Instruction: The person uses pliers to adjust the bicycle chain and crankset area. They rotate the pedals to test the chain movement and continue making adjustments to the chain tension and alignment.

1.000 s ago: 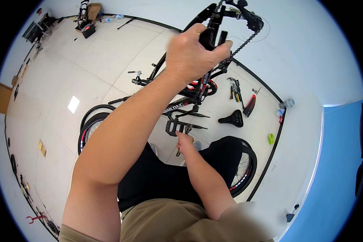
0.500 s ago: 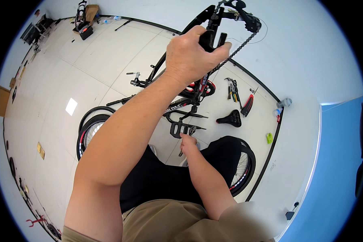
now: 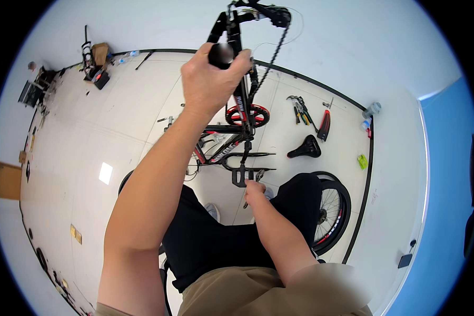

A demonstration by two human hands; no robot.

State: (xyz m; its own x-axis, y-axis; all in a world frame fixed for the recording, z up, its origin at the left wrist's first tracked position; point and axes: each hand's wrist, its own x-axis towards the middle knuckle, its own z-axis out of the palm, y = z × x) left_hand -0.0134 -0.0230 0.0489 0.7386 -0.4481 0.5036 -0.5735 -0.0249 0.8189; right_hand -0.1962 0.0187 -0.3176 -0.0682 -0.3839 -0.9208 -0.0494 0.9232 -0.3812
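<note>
A black and red bicycle frame [image 3: 224, 150] stands in front of me, its chain [image 3: 271, 58] hanging loose from the top. My left hand [image 3: 213, 79] is raised and shut around the end of a black frame tube [image 3: 231, 31]. Lower down, my right hand [image 3: 254, 192] sits just below the black pedal [image 3: 239, 176] on the crank. It grips a thin metal tool [image 3: 246, 203] whose upper end reaches the pedal. The red chainring [image 3: 247, 115] shows behind the frame.
A black saddle [image 3: 305, 149], pliers [image 3: 299, 108] and a red-handled tool [image 3: 324, 125] lie on the white floor to the right. A loose wheel [image 3: 332, 210] lies by my right leg. Bottles [image 3: 371, 110] stand by the wall. A box and gear [image 3: 97, 60] sit far left.
My left hand keeps its grip on the tube and my right hand stays at the pedal. The view has shifted slightly, so the frame sits lower in the picture.
</note>
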